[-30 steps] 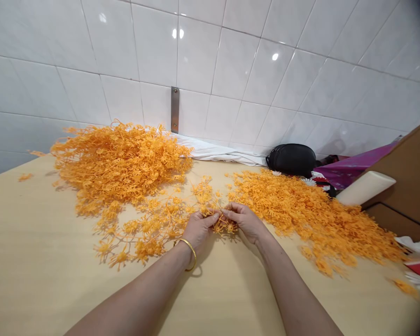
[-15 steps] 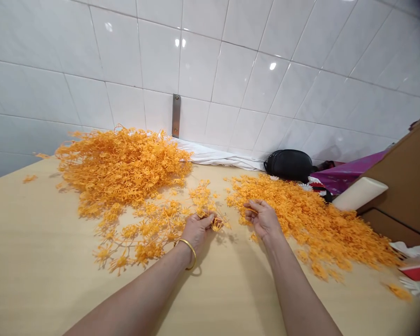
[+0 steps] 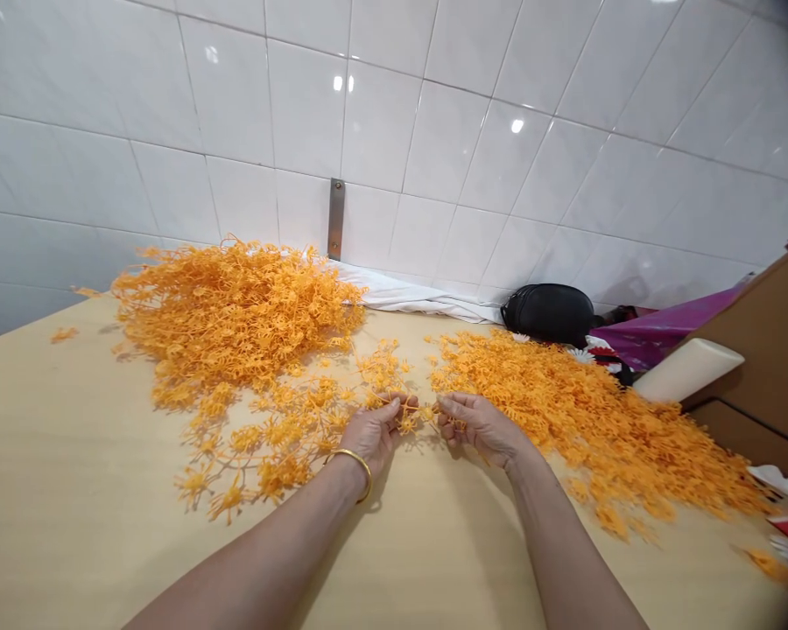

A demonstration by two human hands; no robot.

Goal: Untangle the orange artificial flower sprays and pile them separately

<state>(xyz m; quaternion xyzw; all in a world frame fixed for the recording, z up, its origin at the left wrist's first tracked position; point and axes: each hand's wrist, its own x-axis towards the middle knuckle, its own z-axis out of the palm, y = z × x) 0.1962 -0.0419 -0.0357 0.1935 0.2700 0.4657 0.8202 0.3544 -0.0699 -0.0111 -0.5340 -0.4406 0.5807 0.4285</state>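
My left hand (image 3: 376,429), with a gold bangle at its wrist, pinches a sprig of orange plastic flower pieces (image 3: 408,423) just above the table. Close by on the right, my right hand (image 3: 476,424) has its fingers closed around small orange bits at the sprig's end; exactly what they grip is partly hidden. Linked orange flower sprigs (image 3: 282,437) spread out to the left of my left hand. Behind them rises a tall tangled heap of the same sprigs (image 3: 236,315). Beyond my right hand lies a flatter pile of loose orange pieces (image 3: 597,411).
A black case (image 3: 548,312) sits against the tiled wall beside a white cloth (image 3: 413,297). At right are a cream cylinder (image 3: 689,369), a purple sheet (image 3: 676,328) and a brown cardboard box (image 3: 775,359). A metal bracket (image 3: 336,219) is fixed to the wall.
My right hand has moved left and down from the loose pile to the sprig, its fingers closing there. The left hand keeps its pinch in nearly the same place.
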